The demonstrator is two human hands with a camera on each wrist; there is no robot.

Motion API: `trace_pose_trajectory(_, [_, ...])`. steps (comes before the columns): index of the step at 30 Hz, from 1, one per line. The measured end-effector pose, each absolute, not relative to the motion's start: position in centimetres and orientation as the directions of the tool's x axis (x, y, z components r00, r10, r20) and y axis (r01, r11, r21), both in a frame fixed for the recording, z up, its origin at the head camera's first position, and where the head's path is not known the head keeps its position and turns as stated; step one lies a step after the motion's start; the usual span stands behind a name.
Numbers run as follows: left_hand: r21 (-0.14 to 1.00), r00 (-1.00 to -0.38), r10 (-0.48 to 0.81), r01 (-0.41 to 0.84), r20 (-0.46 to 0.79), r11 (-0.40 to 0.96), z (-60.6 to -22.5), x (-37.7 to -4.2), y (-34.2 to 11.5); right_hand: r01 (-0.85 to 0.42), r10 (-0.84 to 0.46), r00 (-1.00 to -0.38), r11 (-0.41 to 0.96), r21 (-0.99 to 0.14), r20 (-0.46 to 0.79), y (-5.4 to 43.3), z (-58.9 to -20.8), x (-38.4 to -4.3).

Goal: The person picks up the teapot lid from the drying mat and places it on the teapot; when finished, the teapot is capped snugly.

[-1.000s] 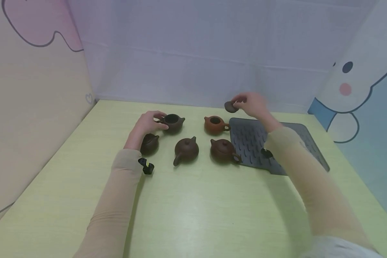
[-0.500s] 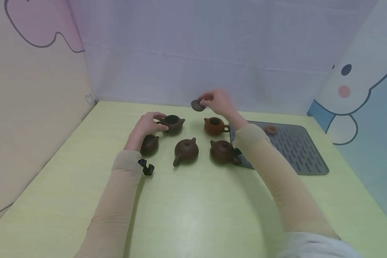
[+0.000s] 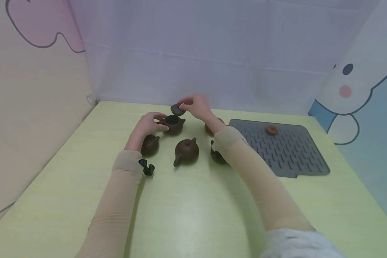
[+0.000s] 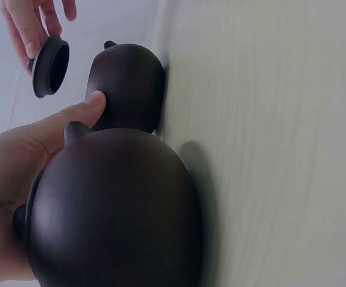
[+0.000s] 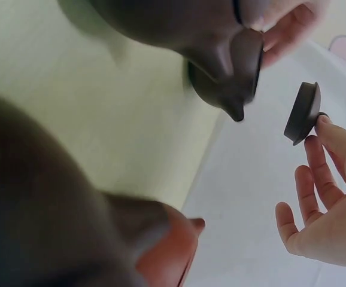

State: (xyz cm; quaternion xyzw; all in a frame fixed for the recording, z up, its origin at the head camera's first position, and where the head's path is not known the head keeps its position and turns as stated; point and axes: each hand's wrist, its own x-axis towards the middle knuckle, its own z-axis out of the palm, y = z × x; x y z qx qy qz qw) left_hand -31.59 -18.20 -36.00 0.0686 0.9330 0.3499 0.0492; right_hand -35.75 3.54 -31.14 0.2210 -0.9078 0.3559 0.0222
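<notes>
In the head view my left hand (image 3: 147,124) grips the open dark teapot (image 3: 177,127) at its handle side. Its thumb (image 4: 94,100) lies against the pot's body in the left wrist view. My right hand (image 3: 196,106) pinches the knob of a dark teapot lid (image 3: 177,110) between thumb and fingertips. That lid hangs just above and behind the pot's open mouth, apart from it. In the right wrist view the lid (image 5: 303,113) is tilted on edge by the camera's angle. How the left fingers wrap the handle is partly hidden.
Lidded dark teapots stand in front: one by my left wrist (image 3: 150,145), a middle one (image 3: 187,151), and one (image 3: 217,154) partly behind my right sleeve. A reddish teapot (image 3: 210,129) is half hidden by my right wrist. Its reddish lid (image 3: 272,129) lies on the grey mat (image 3: 290,150).
My right hand has carried the dark lid leftward from above the mat, past the reddish teapot, and lowered it slightly near the open dark teapot. My left hand has stayed put.
</notes>
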Motion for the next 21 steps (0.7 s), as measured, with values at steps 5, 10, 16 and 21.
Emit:
trace_pose_trajectory(5, [0.661,-0.986,0.165,0.100,-0.036,0.743,-36.0,-31.5,-18.3,-0.408,-0.397,-0.901,0.645,-0.646,0.174,2.6,-31.8,-35.8])
trace_pose_trajectory(10, [0.662,-0.986,0.164,0.105,-0.027,0.742,-35.9,-31.4,-18.2,-0.412,-0.407,-0.898,0.642,-0.646,0.168,2.3,-32.6,-35.9])
trace_pose_trajectory(16, [0.664,-0.986,0.162,0.102,-0.029,0.741,-35.9,-31.4,-18.2,-0.421,-0.432,-0.890,0.655,-0.628,0.146,2.0,-33.3,-35.7])
trace_pose_trajectory(21, [0.663,-0.987,0.158,0.095,-0.035,0.743,-35.8,-31.3,-18.2,-0.437,-0.456,-0.880,0.663,-0.608,0.136,1.6,-33.8,-35.5])
